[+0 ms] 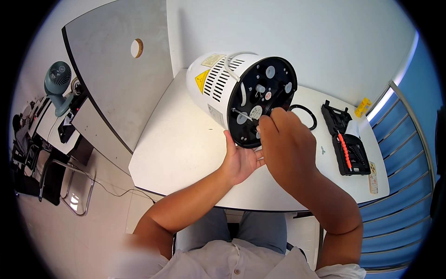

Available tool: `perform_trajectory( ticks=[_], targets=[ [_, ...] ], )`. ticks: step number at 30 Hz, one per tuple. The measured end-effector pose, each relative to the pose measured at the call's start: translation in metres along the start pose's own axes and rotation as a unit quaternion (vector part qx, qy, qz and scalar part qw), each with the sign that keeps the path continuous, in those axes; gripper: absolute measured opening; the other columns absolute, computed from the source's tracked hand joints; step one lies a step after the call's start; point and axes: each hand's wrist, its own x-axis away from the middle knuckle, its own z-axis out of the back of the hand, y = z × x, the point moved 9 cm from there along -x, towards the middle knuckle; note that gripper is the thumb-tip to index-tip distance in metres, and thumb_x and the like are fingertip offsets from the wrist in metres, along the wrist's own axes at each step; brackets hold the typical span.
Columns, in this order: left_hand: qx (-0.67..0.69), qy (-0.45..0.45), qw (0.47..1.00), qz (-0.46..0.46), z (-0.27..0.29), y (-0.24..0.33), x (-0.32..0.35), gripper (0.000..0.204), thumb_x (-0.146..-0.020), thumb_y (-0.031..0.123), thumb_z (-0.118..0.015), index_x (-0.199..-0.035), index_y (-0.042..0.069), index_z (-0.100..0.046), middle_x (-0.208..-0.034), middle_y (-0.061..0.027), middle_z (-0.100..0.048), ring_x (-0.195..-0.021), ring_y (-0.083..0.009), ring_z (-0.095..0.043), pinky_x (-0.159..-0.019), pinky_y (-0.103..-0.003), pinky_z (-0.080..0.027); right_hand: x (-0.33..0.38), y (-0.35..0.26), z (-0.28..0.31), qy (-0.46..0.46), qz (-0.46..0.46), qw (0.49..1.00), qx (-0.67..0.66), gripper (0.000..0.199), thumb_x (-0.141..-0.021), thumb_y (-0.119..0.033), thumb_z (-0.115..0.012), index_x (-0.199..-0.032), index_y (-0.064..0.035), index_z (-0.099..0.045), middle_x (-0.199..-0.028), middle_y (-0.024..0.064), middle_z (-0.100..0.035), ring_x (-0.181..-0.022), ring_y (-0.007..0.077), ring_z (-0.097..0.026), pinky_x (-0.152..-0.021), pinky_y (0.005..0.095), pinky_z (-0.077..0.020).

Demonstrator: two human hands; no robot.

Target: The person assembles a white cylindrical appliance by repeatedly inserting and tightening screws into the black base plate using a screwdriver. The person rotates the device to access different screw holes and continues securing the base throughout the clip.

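— Where were our hands?
— Our left hand (240, 160) cupped the lower rim of the white cylinder (218, 86) lying on the table (186, 149), fingers spread. Our right hand (284, 139) pinched something at its black base (262, 100).
— Beyond?
— A black ring (304, 115) and tool case (344, 139).

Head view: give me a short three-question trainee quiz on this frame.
1. True or false: the white cylindrical appliance lies on its side on the white table.
2. Which hand cups the lower edge of the black base plate? A) left hand B) right hand
3. Fill in: the open black tool case holds an ____ handled tool.

Key: 1 true; 2 A; 3 orange.
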Motion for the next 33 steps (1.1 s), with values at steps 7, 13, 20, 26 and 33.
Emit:
perform_trajectory(
  ticks=[7,13,20,26,33],
  targets=[
    [0.001,-0.011,1.000,-0.002,0.000,-0.001,-0.002,0.112,-0.065,0.096,-0.019,-0.150,0.023,-0.022,-0.149,-0.0019,-0.033,-0.129,-0.0226,-0.043,-0.106,-0.041,-0.035,-0.009,0.012,-0.006,-0.086,-0.084,0.984,-0.130,0.020,-0.074,-0.004,-0.069,-0.089,-0.0047,-0.055,-0.078,0.0057,-0.048,-0.063,0.0255,-0.057,-0.052,0.0343,-0.0466],
    [0.004,-0.024,1.000,-0.003,0.002,-0.003,-0.005,0.111,-0.066,0.095,-0.018,-0.149,0.022,-0.024,-0.148,-0.0008,-0.035,-0.128,-0.0237,-0.043,-0.104,-0.040,-0.035,-0.012,0.010,-0.001,-0.038,0.005,0.999,-0.037,0.023,-0.065,-0.007,-0.068,-0.079,-0.0087,-0.049,-0.076,0.0043,-0.044,-0.065,0.0154,-0.051,-0.049,0.0241,-0.0432],
    [0.008,-0.013,1.000,-0.005,0.009,-0.005,-0.005,0.111,-0.067,0.095,-0.018,-0.149,0.021,-0.024,-0.143,-0.0005,-0.037,-0.124,-0.0246,-0.045,-0.101,-0.040,-0.036,-0.016,0.007,0.005,-0.047,0.017,0.997,-0.053,0.016,-0.070,-0.001,-0.067,-0.079,-0.0065,-0.056,-0.072,0.0048,-0.047,-0.066,0.0214,-0.053,-0.053,0.0319,-0.0436],
    [-0.003,-0.021,1.000,0.003,0.007,-0.006,-0.006,0.111,-0.067,0.095,-0.017,-0.149,0.021,-0.023,-0.146,-0.0009,-0.035,-0.124,-0.0244,-0.045,-0.102,-0.040,-0.036,-0.013,0.027,-0.015,-0.097,-0.066,0.984,-0.136,0.011,-0.079,-0.006,-0.066,-0.082,-0.0054,-0.055,-0.071,0.0071,-0.047,-0.063,0.0265,-0.056,-0.054,0.0336,-0.0446],
    [0.007,-0.023,1.000,0.002,0.003,-0.004,-0.004,0.111,-0.067,0.095,-0.017,-0.149,0.021,-0.024,-0.148,-0.0003,-0.032,-0.125,-0.0239,-0.044,-0.103,-0.039,-0.035,-0.012,0.016,-0.003,-0.111,-0.068,0.983,-0.129,0.020,-0.070,-0.002,-0.067,-0.081,-0.0053,-0.050,-0.077,0.0081,-0.045,-0.065,0.0245,-0.056,-0.052,0.0306,-0.0454]
  ],
)
